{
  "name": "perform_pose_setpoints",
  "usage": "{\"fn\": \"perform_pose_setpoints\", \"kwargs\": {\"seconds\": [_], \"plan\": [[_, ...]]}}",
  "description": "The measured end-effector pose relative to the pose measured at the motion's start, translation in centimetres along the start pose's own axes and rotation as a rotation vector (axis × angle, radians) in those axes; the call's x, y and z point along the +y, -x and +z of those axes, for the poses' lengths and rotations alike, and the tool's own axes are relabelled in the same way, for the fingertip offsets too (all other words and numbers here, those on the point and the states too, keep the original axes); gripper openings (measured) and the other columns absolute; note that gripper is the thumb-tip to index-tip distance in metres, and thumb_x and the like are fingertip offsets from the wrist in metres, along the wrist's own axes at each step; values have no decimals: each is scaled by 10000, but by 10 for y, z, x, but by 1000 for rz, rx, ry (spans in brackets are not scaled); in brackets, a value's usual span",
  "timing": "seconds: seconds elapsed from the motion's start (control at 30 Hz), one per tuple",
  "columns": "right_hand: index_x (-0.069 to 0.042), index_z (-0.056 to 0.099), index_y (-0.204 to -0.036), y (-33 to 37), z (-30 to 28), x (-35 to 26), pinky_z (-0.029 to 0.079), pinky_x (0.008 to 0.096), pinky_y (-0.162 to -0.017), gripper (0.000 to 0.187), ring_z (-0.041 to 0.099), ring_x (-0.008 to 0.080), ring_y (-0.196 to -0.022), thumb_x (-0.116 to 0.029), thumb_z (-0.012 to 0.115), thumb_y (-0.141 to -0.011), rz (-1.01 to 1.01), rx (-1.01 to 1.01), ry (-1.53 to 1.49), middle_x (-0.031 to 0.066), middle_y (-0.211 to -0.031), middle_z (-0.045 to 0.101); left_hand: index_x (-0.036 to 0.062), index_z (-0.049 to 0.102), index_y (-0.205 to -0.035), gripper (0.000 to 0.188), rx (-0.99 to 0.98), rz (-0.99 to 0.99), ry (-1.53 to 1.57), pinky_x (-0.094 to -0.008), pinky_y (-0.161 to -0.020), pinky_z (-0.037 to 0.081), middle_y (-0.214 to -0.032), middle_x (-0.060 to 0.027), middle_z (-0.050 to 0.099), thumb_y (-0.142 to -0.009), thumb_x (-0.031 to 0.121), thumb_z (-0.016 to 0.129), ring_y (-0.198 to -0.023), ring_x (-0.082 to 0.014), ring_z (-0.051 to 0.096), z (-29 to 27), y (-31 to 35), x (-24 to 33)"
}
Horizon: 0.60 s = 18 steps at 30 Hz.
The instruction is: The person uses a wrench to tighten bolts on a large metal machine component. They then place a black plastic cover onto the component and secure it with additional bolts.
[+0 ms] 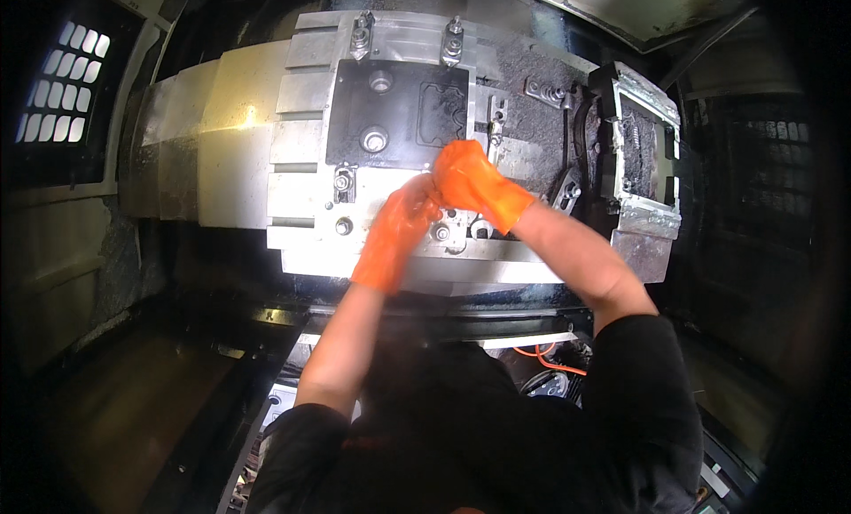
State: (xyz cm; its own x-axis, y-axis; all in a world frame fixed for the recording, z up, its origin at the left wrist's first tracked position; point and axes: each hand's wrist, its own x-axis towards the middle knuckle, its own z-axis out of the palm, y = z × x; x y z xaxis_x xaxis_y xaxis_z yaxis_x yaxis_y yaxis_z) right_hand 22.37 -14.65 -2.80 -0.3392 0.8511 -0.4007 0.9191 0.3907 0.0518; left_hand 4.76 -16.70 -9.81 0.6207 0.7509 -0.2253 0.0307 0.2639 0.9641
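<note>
Both of my hands wear orange gloves and meet at the near right corner of a dark, flat metal plate. My right hand is closed there, its fingers bent down and whatever they hold hidden beneath the glove. Just left of it and nearer to me, my left hand is closed too, a little blurred, with its fingertips against the right glove. The plate has two round holes and a shallow milled outline. A clamp with a bolt sits by its near left corner; two more clamps stand along its far edge.
The slotted metal table lies under the plate. An open-end wrench is beside my right wrist. Metal chips cover the right side around loose clamp parts. A frame-shaped metal block stands at the right, stepped covers at the left.
</note>
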Motion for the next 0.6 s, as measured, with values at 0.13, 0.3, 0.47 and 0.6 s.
{"fn": "perform_pose_setpoints", "kwargs": {"seconds": [0.13, 0.3, 0.47, 0.6], "plan": [[-130, 798, -869, 2, 5, -8, 559, 414, -737, 321, 720, 316, -915, -393, 620, -916, 189, -29, -131, 110, -932, 749, -3, 598, -1141, 201, 25, -1, 43, -314, -894, 541, -1036, -73, 701, -964, 93, 603, -925, -155, 665, 6, -1, -1], [-29, 771, -914, 23, 24, -9, 581, 465, -823, 399, 719, 411, -963, -417, 700, -853, 368, 316, -423, 225, -982, 737, -26, 585, -1278, 313, -17, -18, 71, -296, -895, 533, -1127, -109, 681, -976, 60, 585, -1033, -158, 650, 2, 4, 1], [50, 677, -1058, 80, 21, 29, 563, 467, -934, 558, 751, 374, -929, -495, 577, -992, 1114, 104, -998, 244, -878, 745, -55, 526, -1401, 401, 300, 23, -123, -303, -917, 550, -1242, -190, 638, -1014, 26, 595, -1155, -207, 636, -16, 70, 11], [77, 679, -1109, 61, 44, 27, 561, 456, -927, 669, 733, 417, -996, -562, 663, -912, 1092, -176, -821, 293, -990, 728, -46, 552, -1386, 363, 379, 3, -180, -293, -845, 571, -1225, -171, 666, -1036, 43, 581, -1033, -198, 687, -33, 135, 16]]}}
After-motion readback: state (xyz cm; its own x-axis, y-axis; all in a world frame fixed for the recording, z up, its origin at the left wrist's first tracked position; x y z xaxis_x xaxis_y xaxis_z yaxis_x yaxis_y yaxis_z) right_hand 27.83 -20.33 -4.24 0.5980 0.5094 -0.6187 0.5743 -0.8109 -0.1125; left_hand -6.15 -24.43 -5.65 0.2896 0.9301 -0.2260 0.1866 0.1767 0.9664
